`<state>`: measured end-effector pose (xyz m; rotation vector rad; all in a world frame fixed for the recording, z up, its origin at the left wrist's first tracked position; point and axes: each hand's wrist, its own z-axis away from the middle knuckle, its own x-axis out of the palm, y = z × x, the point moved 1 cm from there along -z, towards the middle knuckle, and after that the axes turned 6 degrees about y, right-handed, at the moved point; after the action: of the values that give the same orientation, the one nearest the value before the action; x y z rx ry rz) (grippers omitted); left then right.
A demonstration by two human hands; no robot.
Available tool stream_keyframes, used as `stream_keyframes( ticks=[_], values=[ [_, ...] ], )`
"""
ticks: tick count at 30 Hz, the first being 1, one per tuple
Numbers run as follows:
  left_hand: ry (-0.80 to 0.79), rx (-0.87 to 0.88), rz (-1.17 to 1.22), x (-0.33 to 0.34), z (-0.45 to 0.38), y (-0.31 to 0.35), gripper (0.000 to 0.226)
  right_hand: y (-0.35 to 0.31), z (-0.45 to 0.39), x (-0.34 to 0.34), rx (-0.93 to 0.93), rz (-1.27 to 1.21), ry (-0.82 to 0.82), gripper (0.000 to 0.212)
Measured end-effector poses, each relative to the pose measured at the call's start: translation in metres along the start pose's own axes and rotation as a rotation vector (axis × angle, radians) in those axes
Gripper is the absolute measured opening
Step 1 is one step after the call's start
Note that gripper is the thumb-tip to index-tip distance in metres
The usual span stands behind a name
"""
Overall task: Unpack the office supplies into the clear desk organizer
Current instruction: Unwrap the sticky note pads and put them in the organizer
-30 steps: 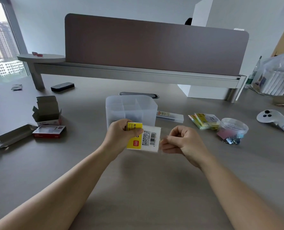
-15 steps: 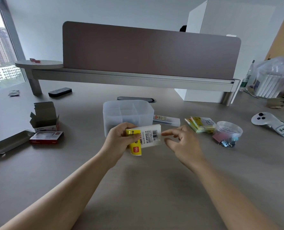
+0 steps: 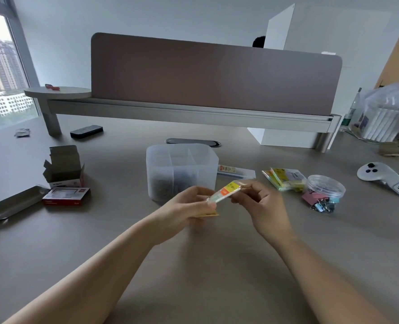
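Note:
A small yellow-and-white wrapped pack of sticky notes (image 3: 224,192) is held edge-on just in front of the clear desk organizer (image 3: 182,170). My left hand (image 3: 186,204) grips its lower end. My right hand (image 3: 259,199) pinches its upper right end with fingertips. The organizer has several compartments, and the front left one holds a heap of small dark metal pieces. To the right lie a slim white box (image 3: 237,171), more packs of sticky notes (image 3: 284,178) and a clear round tub (image 3: 325,185) with coloured binder clips (image 3: 320,203) beside it.
An opened cardboard box (image 3: 64,167), a red-and-white box (image 3: 66,196) and a flat grey tray (image 3: 14,203) lie at the left. A white controller (image 3: 385,176) sits at the far right. A brown desk divider (image 3: 214,76) crosses the back, with a black remote (image 3: 86,131) under it.
The pack has turned from its flat labelled face to edge-on. My right hand has closed in and taken hold of its upper right end.

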<state>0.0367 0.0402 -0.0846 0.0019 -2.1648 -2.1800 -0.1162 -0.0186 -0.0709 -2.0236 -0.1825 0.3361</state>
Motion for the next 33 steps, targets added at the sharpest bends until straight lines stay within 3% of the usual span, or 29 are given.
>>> stream_keyframes(
  ticks=[3, 7, 14, 18, 23, 29, 33],
  values=[
    [0.084, 0.094, -0.222, 0.003, 0.001, 0.002, 0.059, 0.000, -0.001, -0.001, 0.014, -0.062, -0.020, 0.029],
    [0.228, 0.235, -0.478, -0.004, -0.002, 0.001, 0.071, 0.006, -0.003, -0.002, 0.252, -0.276, -0.076, 0.025],
    [0.192, 0.280, -0.595, -0.011, -0.003, -0.003, 0.074, 0.011, -0.002, -0.002, 0.475, -0.480, -0.165, 0.014],
    [0.223, 0.343, -0.803, -0.013, -0.001, -0.002, 0.075, 0.013, -0.004, -0.003, 0.538, -0.525, -0.179, 0.028],
    [0.237, 0.397, -0.927, -0.012, 0.000, -0.003, 0.076, 0.015, -0.003, -0.001, 0.445, -0.411, -0.218, 0.007],
    [0.251, 0.435, -0.915, -0.014, -0.001, -0.005, 0.077, 0.013, -0.001, -0.001, 0.309, -0.226, -0.237, 0.018],
    [0.268, 0.542, -0.984, -0.012, -0.001, -0.006, 0.078, 0.013, 0.000, 0.002, 0.308, -0.197, -0.156, 0.023]
  ],
)
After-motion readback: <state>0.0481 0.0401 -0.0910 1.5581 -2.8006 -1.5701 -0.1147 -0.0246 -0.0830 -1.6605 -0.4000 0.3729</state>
